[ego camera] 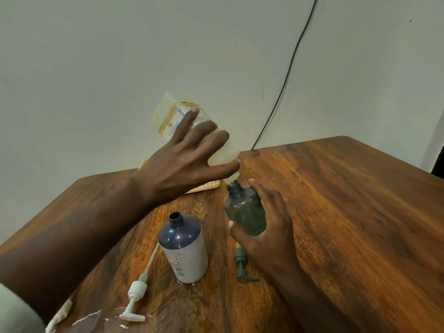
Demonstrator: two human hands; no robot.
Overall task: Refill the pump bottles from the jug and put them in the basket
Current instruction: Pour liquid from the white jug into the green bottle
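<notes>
Head view | left hand (pixel 187 162) grips tilted jug (pixel 189 121), spout at green bottle (pixel 245 210) mouth | right hand (pixel 266 227) wraps bottle above table (pixel 348 212) | smooth, light plastic, likely slippery: hold mid-body | basket (pixel 206 187) behind.

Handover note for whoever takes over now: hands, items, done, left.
Left hand holds the tilted jug, spout at the green bottle's open neck.
Right hand grips the green bottle.
Grey bottle stands uncapped on the table; white pump and green pump lie beside the bottles.
Basket sits mostly hidden behind the left hand.
Done: both pumps off.
Left: finish pouring, refit pumps, basket both. Fill levels unclear.
</notes>
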